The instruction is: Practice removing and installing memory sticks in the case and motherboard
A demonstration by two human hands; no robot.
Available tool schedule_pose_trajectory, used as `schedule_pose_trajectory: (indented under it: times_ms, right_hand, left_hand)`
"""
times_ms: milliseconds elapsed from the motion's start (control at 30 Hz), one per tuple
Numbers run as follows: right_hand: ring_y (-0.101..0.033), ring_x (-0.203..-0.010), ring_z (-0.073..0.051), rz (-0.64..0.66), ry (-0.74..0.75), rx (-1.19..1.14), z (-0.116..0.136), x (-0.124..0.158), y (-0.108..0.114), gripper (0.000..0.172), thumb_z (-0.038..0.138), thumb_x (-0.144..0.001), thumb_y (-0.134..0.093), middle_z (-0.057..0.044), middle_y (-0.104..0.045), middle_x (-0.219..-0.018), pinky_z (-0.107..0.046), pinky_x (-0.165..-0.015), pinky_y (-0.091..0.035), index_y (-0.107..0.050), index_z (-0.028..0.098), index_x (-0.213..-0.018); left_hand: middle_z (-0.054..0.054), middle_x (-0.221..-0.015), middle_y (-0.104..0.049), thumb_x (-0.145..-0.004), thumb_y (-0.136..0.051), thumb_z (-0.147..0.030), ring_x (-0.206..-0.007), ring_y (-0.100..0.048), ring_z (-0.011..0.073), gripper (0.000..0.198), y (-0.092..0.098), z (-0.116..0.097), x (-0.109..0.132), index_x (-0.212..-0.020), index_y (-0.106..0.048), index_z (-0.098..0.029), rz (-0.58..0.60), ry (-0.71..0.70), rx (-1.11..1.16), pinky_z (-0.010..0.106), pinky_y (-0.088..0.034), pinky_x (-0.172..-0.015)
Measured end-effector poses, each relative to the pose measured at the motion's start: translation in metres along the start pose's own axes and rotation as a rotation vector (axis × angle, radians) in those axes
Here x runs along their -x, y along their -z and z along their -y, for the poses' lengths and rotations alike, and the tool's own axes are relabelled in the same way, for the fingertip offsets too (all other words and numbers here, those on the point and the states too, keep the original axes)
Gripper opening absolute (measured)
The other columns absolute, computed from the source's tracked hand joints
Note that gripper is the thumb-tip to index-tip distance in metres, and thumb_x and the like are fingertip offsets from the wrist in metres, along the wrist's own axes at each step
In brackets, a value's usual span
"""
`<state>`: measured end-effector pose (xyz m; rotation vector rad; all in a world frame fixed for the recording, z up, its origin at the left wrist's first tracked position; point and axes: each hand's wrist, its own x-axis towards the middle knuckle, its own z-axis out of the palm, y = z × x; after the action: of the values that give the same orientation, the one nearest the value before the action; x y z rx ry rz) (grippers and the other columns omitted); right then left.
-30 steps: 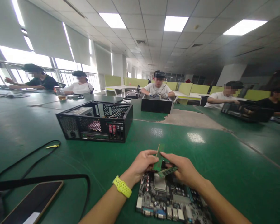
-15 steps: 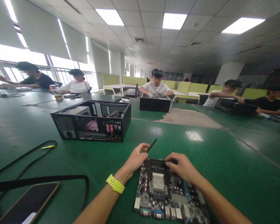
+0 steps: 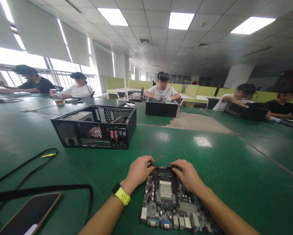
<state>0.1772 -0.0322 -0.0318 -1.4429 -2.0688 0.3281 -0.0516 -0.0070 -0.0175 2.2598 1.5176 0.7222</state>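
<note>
A dark motherboard (image 3: 168, 205) with a silver square processor (image 3: 165, 190) lies on the green table, its ports toward me. Above its far left corner, my left hand (image 3: 140, 168) pinches a thin memory stick (image 3: 159, 158), which shows nearly edge-on and points to the right. My right hand (image 3: 187, 173) is at the board's far edge, right of the slots, its thumb and forefinger bent close together; what lies between them is too small to make out.
An open black computer case (image 3: 97, 127) stands beyond the board to the left. At the near left lie a phone (image 3: 30, 213) and black cables (image 3: 63, 187). Several people sit farther off, one behind another case (image 3: 162, 108) across the green table (image 3: 175, 147).
My left hand has turned at the wrist, bringing the memory stick lower and flatter, more edge-on. My right hand has shifted slightly left along the board's far edge.
</note>
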Motion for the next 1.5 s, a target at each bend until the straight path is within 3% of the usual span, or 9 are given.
schedule_pose_trajectory:
  times_ms: [267, 1000, 1100, 1200, 1300, 1400, 1500]
  right_hand:
    - [-0.056, -0.09, -0.019, -0.007, 0.036, -0.022, 0.003, 0.0, 0.001, 0.021, 0.019, -0.087, -0.049, -0.005, -0.067, -0.092, -0.031, -0.084, -0.041, -0.068, 0.019, -0.093]
    - [-0.056, -0.096, -0.021, 0.089, -0.069, 0.083, 0.006, 0.001, 0.007, 0.023, 0.026, -0.083, -0.055, -0.005, -0.068, -0.099, -0.031, -0.089, -0.04, -0.067, 0.019, -0.101]
    - [-0.055, -0.1, -0.023, 0.071, -0.092, 0.116, 0.017, 0.002, 0.015, 0.03, 0.029, -0.083, -0.055, -0.008, -0.066, -0.106, -0.035, -0.091, -0.04, -0.065, 0.017, -0.108]
    - [-0.054, -0.103, -0.026, 0.08, -0.061, 0.138, 0.043, 0.014, 0.019, 0.032, 0.033, -0.084, -0.054, -0.009, -0.065, -0.11, -0.039, -0.092, -0.041, -0.064, 0.018, -0.111]
    - [-0.047, -0.117, -0.031, 0.18, 0.077, 0.106, 0.078, 0.036, 0.006, 0.046, 0.042, -0.082, -0.059, -0.009, -0.057, -0.127, -0.046, -0.102, -0.033, -0.057, 0.023, -0.124]
    - [-0.032, -0.131, -0.039, 0.343, 0.224, 0.057, 0.105, 0.054, -0.029, 0.067, 0.053, -0.074, -0.065, -0.01, -0.041, -0.144, -0.058, -0.105, -0.024, -0.047, 0.029, -0.134]
    - [-0.024, -0.133, -0.044, 0.389, 0.189, 0.078, 0.12, 0.056, -0.061, 0.071, 0.053, -0.073, -0.066, -0.013, -0.033, -0.147, -0.065, -0.103, -0.024, -0.045, 0.027, -0.136]
  left_hand:
    - [0.002, -0.092, -0.067, -0.078, -0.06, -0.028, -0.088, -0.058, 0.0189, 0.011, 0.0, 0.009, -0.003, -0.084, -0.066, -0.022, -0.004, -0.027, 0.022, 0.026, -0.04, -0.075]
    - [0.003, -0.092, -0.069, -0.081, -0.055, -0.031, -0.087, -0.06, 0.0189, 0.018, -0.002, 0.013, -0.003, -0.088, -0.069, -0.022, 0.08, -0.074, 0.043, 0.025, -0.042, -0.076]
    - [0.003, -0.092, -0.069, -0.079, -0.056, -0.032, -0.088, -0.06, 0.0198, 0.019, 0.001, 0.014, -0.003, -0.089, -0.069, -0.022, 0.08, -0.079, 0.067, 0.026, -0.043, -0.077]
    - [0.004, -0.093, -0.069, -0.077, -0.059, -0.035, -0.088, -0.06, 0.0207, 0.022, 0.004, 0.014, -0.004, -0.09, -0.069, -0.021, 0.063, -0.093, 0.124, 0.027, -0.044, -0.077]
    - [0.005, -0.093, -0.069, -0.077, -0.059, -0.04, -0.087, -0.061, 0.0207, 0.027, 0.005, 0.013, -0.007, -0.091, -0.069, -0.019, 0.01, -0.095, 0.201, 0.027, -0.044, -0.076]
    - [0.005, -0.09, -0.069, -0.08, -0.055, -0.042, -0.085, -0.061, 0.0203, 0.03, 0.007, 0.013, -0.011, -0.09, -0.068, -0.017, -0.096, -0.062, 0.267, 0.027, -0.045, -0.075]
    - [0.004, -0.085, -0.069, -0.082, -0.052, -0.044, -0.08, -0.061, 0.0196, 0.032, 0.01, 0.012, -0.012, -0.086, -0.068, -0.016, -0.174, -0.028, 0.296, 0.027, -0.045, -0.071]
